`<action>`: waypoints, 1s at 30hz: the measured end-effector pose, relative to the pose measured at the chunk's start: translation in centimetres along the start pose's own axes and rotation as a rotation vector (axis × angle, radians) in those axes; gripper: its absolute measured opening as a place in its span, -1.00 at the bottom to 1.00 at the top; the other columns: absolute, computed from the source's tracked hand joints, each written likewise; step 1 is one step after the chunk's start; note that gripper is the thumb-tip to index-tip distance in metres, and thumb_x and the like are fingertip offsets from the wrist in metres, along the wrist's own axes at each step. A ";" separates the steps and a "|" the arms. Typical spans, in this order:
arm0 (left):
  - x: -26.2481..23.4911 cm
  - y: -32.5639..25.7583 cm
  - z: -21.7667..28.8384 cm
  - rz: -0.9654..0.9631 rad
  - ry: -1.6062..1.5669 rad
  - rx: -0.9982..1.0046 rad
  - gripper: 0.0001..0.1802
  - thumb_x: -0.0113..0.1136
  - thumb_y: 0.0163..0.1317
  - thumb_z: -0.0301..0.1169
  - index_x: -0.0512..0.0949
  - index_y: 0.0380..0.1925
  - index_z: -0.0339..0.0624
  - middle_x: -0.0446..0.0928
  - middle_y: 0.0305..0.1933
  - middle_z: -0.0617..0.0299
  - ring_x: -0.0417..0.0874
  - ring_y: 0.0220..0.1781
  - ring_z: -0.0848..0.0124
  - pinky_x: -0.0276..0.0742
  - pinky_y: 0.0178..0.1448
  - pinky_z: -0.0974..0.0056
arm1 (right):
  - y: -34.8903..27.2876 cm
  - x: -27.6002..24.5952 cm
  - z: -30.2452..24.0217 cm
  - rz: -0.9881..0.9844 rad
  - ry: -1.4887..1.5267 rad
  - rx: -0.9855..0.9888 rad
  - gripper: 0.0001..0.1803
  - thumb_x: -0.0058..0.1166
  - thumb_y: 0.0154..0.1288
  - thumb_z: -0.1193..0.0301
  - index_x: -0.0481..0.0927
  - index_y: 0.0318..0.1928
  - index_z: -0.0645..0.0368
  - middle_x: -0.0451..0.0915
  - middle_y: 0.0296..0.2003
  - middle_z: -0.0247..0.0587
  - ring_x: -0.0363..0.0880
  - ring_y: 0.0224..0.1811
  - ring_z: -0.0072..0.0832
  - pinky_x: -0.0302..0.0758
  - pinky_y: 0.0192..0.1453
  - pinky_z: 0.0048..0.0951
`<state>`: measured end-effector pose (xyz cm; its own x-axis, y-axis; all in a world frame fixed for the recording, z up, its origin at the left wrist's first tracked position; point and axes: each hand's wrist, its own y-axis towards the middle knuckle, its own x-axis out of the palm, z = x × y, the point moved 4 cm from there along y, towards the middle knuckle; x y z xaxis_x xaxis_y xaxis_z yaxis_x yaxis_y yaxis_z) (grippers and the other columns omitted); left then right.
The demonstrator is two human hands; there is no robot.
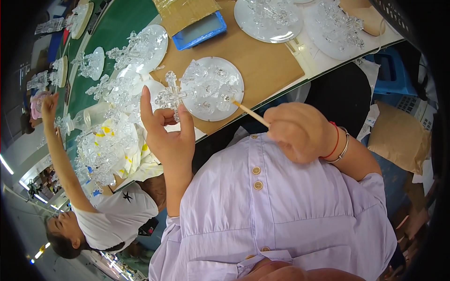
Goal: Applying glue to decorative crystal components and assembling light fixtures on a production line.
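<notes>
Far left, co-worker's raised arm [58,154] beside piled clear glass pieces [105,145]. Left hand [168,136] pinched on a clear glass ornament [171,96], held just above the worktop [262,65] edge, touching the round white plate [213,89]. Right hand [300,131] closed around a thin wooden stick [251,113], tip at the plate's near rim. Best kept steady: ornament gripped firmly, stick guided in small strokes. Little room leftward; more open brown board beyond the plate, drop-off close below.
</notes>
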<state>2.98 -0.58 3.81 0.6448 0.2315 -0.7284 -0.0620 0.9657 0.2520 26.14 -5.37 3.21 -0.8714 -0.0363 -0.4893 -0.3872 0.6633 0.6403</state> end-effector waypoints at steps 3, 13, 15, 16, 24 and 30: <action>-1.0 0.9 0.2 -0.054 -0.008 0.073 -0.23 0.37 0.07 -0.45 0.27 0.30 -0.21 0.54 -0.37 0.16 0.54 -0.37 0.40 0.51 -0.16 0.34 | -0.1 -0.5 1.1 0.049 -0.023 0.046 -0.68 0.13 0.01 0.71 0.40 -0.19 0.25 0.56 -0.32 0.03 0.59 -0.40 -0.14 0.58 -0.34 -0.30; -2.4 5.0 1.5 -0.419 0.025 0.458 -0.66 0.30 0.04 -0.63 0.60 -0.14 -0.17 0.63 -0.01 0.15 0.63 -0.01 0.21 0.53 0.03 0.26 | -0.2 -0.4 0.1 0.059 -0.092 0.016 -0.71 0.12 0.02 0.72 0.39 -0.23 0.29 0.54 -0.34 0.07 0.58 -0.44 -0.14 0.56 -0.40 -0.32; -2.3 5.0 1.5 -0.408 0.041 0.462 -0.69 0.31 0.03 -0.62 0.61 -0.17 -0.17 0.64 -0.05 0.16 0.64 -0.04 0.21 0.55 -0.01 0.27 | -0.4 -0.1 -0.5 -0.002 -0.051 -0.017 -0.69 0.15 -0.05 0.73 0.40 -0.25 0.29 0.53 -0.34 0.08 0.56 -0.48 -0.18 0.54 -0.45 -0.35; -2.3 4.9 1.5 -0.384 0.038 0.458 -0.70 0.32 0.03 -0.61 0.61 -0.19 -0.17 0.65 -0.06 0.16 0.65 -0.06 0.22 0.56 -0.04 0.27 | -0.4 -0.1 -0.6 -0.003 -0.052 -0.016 -0.69 0.15 -0.05 0.73 0.40 -0.25 0.29 0.53 -0.34 0.08 0.56 -0.48 -0.18 0.54 -0.45 -0.35; -2.5 4.6 1.4 -0.351 0.020 0.474 -0.71 0.33 0.02 -0.60 0.61 -0.20 -0.18 0.65 -0.09 0.13 0.67 -0.10 0.23 0.57 -0.09 0.28 | -0.2 0.0 -0.1 0.042 0.003 -0.011 -0.70 0.14 -0.01 0.73 0.41 -0.25 0.26 0.54 -0.34 0.03 0.57 -0.47 -0.18 0.54 -0.44 -0.35; -2.5 4.4 1.2 -0.318 0.050 0.471 -0.71 0.37 0.00 -0.56 0.62 -0.22 -0.18 0.66 -0.11 0.14 0.67 -0.11 0.23 0.57 -0.12 0.29 | 0.3 -1.0 2.1 0.102 -0.108 0.125 -0.84 0.05 0.22 0.66 0.43 -0.19 0.29 0.57 -0.32 0.00 0.61 -0.38 -0.15 0.57 -0.28 -0.33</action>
<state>2.06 2.99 7.51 0.5387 -0.0458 -0.8412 0.4827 0.8351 0.2637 27.55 -3.57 2.65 -0.8641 0.1124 -0.4906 -0.2519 0.7473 0.6149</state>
